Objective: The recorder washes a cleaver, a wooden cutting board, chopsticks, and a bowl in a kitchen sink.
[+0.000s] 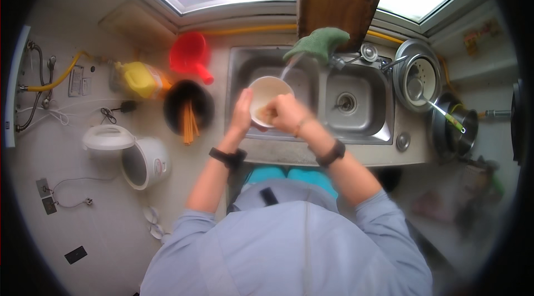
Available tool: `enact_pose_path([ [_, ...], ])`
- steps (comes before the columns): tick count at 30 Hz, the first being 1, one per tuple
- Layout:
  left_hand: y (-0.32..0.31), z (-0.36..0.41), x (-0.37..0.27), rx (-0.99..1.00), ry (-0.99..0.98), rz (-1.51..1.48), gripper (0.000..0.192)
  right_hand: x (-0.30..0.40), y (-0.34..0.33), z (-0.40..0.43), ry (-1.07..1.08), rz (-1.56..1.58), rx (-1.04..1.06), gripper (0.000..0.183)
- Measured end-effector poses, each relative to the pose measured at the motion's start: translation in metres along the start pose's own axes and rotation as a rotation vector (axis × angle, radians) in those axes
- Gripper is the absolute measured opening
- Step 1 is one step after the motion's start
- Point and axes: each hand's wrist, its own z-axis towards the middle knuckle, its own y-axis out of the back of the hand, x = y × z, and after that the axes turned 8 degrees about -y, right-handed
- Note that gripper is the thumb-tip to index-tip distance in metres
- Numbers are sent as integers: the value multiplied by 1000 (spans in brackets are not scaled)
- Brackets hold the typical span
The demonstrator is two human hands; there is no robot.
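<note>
My left hand (242, 110) holds a white bowl (263, 87) by its left side, above the left basin of a steel double sink (306, 100). The fingers of my right hand (288, 112) are bunched inside the bowl against its near right wall. Something tan and blurred shows at those fingertips; whether it is a scrubber or only fingers is unclear. Water (288, 66) runs from the faucet down to the bowl's far rim. A green cloth (319, 43) drapes over the faucet.
Left of the sink are a red dipper (190, 54), a yellow jug (139, 79), a black pot (171, 106) with chopsticks (190, 127) and an open rice cooker (156, 162). Right are a colander (429, 66) with a ladle (442, 112), stacked pots (467, 133) and a drain strainer (403, 141). A wooden board (338, 4) stands behind.
</note>
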Motion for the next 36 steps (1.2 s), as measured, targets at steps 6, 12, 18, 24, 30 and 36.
enact_pose_path([
  [6,0,22,41,-58,-324,261,56,3,-36,26,271,169,-683,15],
  [12,6,1,43,-77,-183,321,39,-20,-28,14,-61,-65,-259,5],
  [18,18,4,80,-174,-257,76,45,0,-52,10,161,243,-343,11],
  [24,31,-5,51,-153,-220,416,31,-17,-55,-1,356,-227,-375,17],
  [30,-8,-10,25,-238,-405,428,33,4,-76,6,62,858,-453,31],
  [36,-1,-20,-1,-123,-477,510,36,-33,-46,-13,329,280,-204,26],
])
